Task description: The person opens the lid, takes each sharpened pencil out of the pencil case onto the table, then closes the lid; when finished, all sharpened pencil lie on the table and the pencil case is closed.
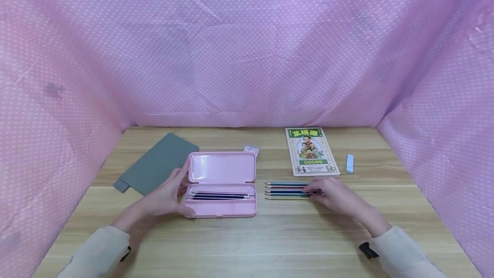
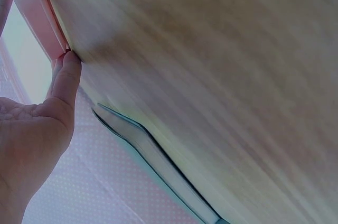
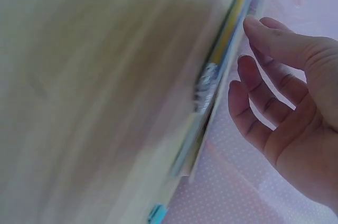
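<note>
open pencil case steadied, loose pencils touched on the bench

the pink case (image 1: 221,190) is held at its near-left corner by the left grip (image 1: 166,198), fingers relaxed; the right grip (image 1: 332,194), fingers straight, rests on the pencils (image 1: 287,190) just left of it.

One pencil case (image 1: 221,190), four loose pencils (image 1: 287,190) (more inside), two books (image 1: 311,151), one eraser (image 1: 349,163)

Blurred wrist views, hidden pencil ends

The right hand (image 1: 333,196) covers the pencils' (image 1: 287,190) right ends; the case (image 1: 221,183) half hides the small box (image 1: 251,151); the desk (image 2: 222,76) smears in both wrist views.
</note>
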Demonstrator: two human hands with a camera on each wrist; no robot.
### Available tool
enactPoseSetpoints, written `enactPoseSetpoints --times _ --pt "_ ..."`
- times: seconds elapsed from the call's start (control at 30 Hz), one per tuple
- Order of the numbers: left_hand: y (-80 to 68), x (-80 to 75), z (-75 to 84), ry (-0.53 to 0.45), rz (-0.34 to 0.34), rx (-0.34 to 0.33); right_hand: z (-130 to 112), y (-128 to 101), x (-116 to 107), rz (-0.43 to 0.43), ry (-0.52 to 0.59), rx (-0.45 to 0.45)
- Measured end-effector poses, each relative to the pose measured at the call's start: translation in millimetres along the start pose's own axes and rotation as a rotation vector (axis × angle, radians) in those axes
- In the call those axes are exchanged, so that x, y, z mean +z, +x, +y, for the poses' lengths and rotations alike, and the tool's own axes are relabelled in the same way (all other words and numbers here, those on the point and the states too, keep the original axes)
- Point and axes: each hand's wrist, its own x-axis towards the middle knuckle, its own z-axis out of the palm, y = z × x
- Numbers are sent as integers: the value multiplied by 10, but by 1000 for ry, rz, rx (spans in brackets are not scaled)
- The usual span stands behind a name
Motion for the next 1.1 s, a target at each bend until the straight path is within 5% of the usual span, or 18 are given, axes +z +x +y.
enactPoseSetpoints --times 0.63,1.1 --pt "-2 11 27 16 -10 -1 -575 654 -119 -17 120 -41" --pt "-8 8 41 15 -2 21 -872 1084 137 -54 169 -169"
